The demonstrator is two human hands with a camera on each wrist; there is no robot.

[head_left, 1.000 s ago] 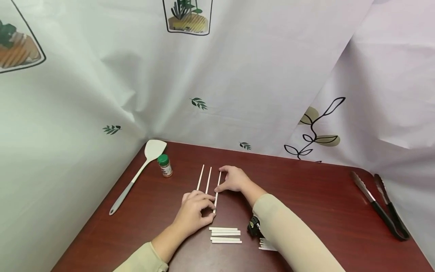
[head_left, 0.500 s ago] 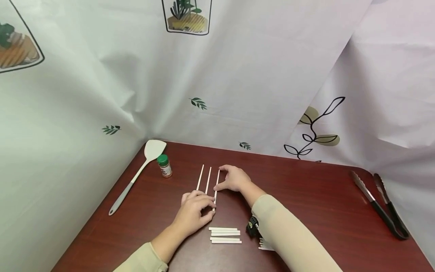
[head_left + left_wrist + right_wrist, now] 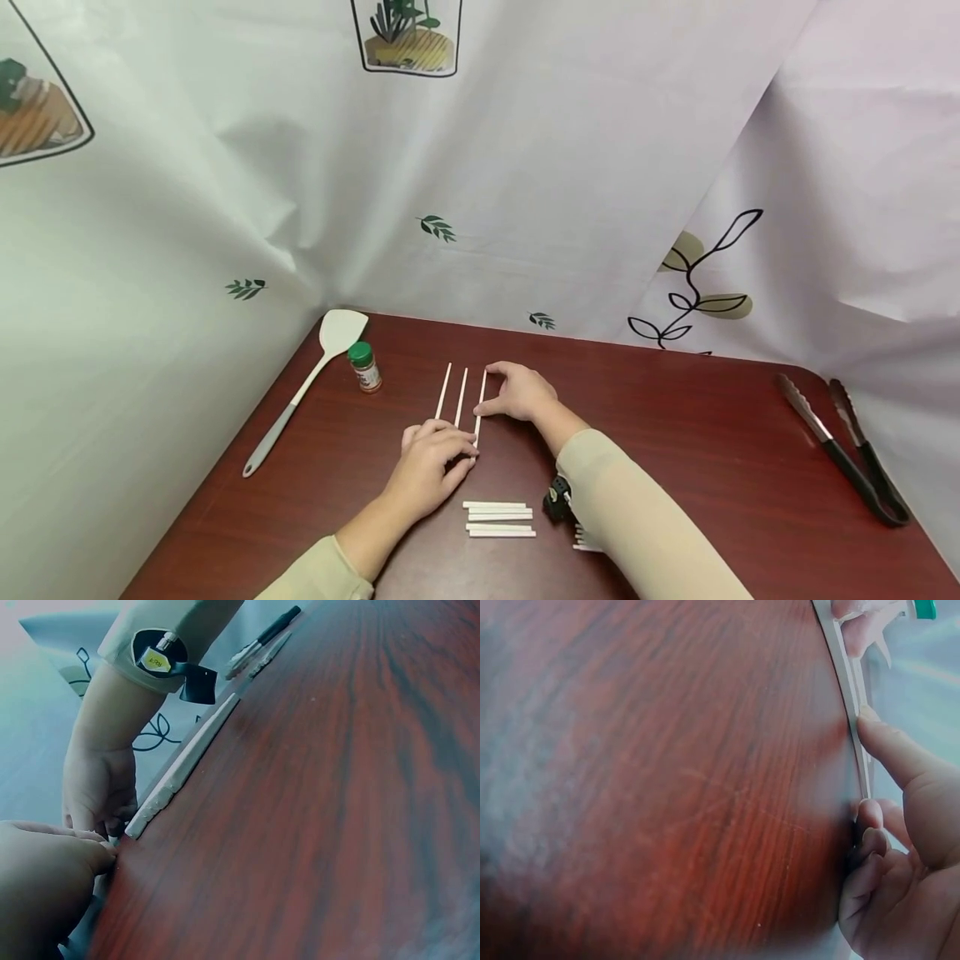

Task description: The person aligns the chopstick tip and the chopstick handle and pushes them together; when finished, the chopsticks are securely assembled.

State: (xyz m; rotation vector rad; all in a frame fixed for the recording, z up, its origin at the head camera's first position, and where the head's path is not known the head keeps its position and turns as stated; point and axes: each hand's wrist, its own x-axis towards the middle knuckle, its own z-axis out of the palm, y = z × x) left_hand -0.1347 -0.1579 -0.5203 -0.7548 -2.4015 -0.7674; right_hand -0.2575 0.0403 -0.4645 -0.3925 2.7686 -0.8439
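Observation:
Three long thin white sticks lie side by side on the dark red table, pointing away from me. My left hand [image 3: 429, 468] pinches the near end of the rightmost stick [image 3: 477, 428] between thumb and fingertip. Its other fingers reach over the near ends of the middle stick [image 3: 461, 398] and the left stick [image 3: 443, 392], hiding them. At the far end, my right hand [image 3: 522, 394] holds the same rightmost stick, the thumb against its side and a fingertip at its tip. In the right wrist view this stick [image 3: 845, 679] runs along the tabletop past the right thumb.
Several short white sticks [image 3: 501, 516] lie crosswise in front of the hands. More sticks [image 3: 586, 540] show partly beneath the right sleeve. A spatula [image 3: 307, 383] and a green-capped seasoning bottle [image 3: 366, 369] are at the left; tongs [image 3: 847, 454] lie far right.
The rightmost stick has slid slightly away from me, its far tip now about level with the middle stick's. My left thumb has followed it a little; the right hand has edged slightly farther away.

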